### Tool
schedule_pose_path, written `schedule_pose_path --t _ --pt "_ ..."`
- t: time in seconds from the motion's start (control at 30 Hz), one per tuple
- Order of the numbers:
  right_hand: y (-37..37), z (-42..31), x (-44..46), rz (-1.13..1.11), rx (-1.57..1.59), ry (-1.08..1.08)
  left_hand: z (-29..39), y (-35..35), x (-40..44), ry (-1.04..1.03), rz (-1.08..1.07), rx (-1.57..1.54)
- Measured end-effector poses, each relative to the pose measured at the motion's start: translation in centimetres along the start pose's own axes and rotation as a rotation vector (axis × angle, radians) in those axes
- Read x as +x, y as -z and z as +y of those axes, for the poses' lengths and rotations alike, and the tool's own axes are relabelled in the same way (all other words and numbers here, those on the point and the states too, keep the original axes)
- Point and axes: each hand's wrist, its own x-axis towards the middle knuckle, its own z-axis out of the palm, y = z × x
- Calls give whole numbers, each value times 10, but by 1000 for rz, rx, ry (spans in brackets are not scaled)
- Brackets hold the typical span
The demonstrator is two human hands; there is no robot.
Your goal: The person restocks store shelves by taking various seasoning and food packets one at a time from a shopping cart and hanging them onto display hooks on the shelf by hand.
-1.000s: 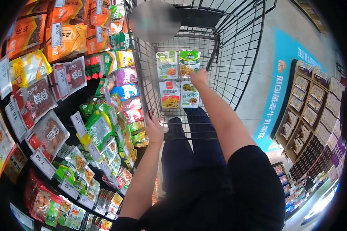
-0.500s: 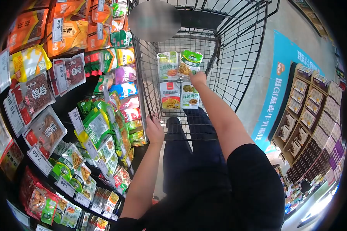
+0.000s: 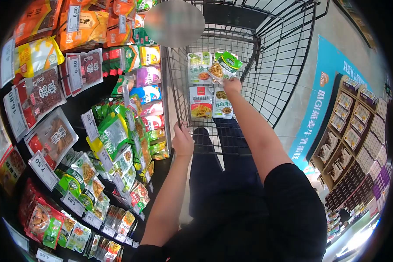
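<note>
My right hand [image 3: 232, 85] grips the lower right corner of a green-topped food packet [image 3: 224, 66], which tilts to the right inside the wire shopping cart [image 3: 288, 65]. Left of it lies a white and green packet [image 3: 200, 68]. Below are a packet with a red label [image 3: 201, 102] and a green and white packet [image 3: 223, 104], the latter just under my right hand. My left hand [image 3: 183, 139] is closed around the near left corner of the cart's rim.
Shelves of hanging packets [image 3: 113, 131] with price tags run along the left, close to the cart. On the right stand a display rack [image 3: 345, 118] and a blue floor banner [image 3: 312, 100]. A blurred patch covers the cart's far left corner.
The green-topped packet has gone from upright to tilted, its top swung right, with my right hand on it. The cart and both hands appear farther right in view. My left hand stays on the rim.
</note>
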Motion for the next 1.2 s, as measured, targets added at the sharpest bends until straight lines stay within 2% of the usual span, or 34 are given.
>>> schedule_pose_path --t 0.03,0.1,0.13,0.17,0.23,0.27,0.43,0.5,0.53,0.57,0.63,0.7,0.77,0.8,0.83,0.9,0.97,1.03,1.07,1.17,1.2 --pt "-3 5 1 0 8 5 -2 0 1 -7 6 2" --pt "0 5 -7 -139 614 26 0 1 1 -14 -12 35" --pt "8 1 -16 -262 793 63 4 2 0 -17 -10 19" --pt "16 -4 -25 -266 799 79 8 4 -1 -26 3 17" --pt "32 -16 -48 -485 1108 6 9 4 0 17 -18 35" --pt "41 -19 -57 -593 1159 53 8 4 0 -7 5 68" --pt "112 -63 -145 -656 1293 198 7 4 0 -73 30 21" --pt "151 -77 -190 -862 1404 312 14 8 -1 -134 54 18" --pt "167 -81 -213 -874 1401 332 15 16 -2 -61 -70 -74" --pt "183 -83 -235 -970 1390 368 12 19 -5 -71 -52 -79" --pt "205 -82 -270 -1084 1369 421 4 26 -13 -391 160 159" --pt "220 -78 -298 -1241 1322 494 6 50 -24 -403 189 186" --pt "225 -77 -326 -1232 1313 489 25 84 -40 -254 43 -579" --pt "226 -76 -338 -1244 1286 516 59 124 -57 74 -160 -990" --pt "227 -76 -350 -1256 1259 542 72 149 -67 59 -140 -993" --pt "228 -77 -376 -1319 1241 579 91 190 -90 -153 -290 -1493" --pt "225 -80 -400 -1376 1196 636 134 229 -120 -219 -199 -1480" --pt "216 -77 -413 -1411 1114 698 145 251 -134 -291 -173 -1340" --pt "208 -73 -418 -1433 1080 741 153 260 -144 -353 -39 -1237" --pt "203 -68 -450 -1516 1033 778 151 276 -163 -390 74 -1261" --pt "205 -69 -471 -1415 1045 753 146 282 -171 -392 116 -1195"
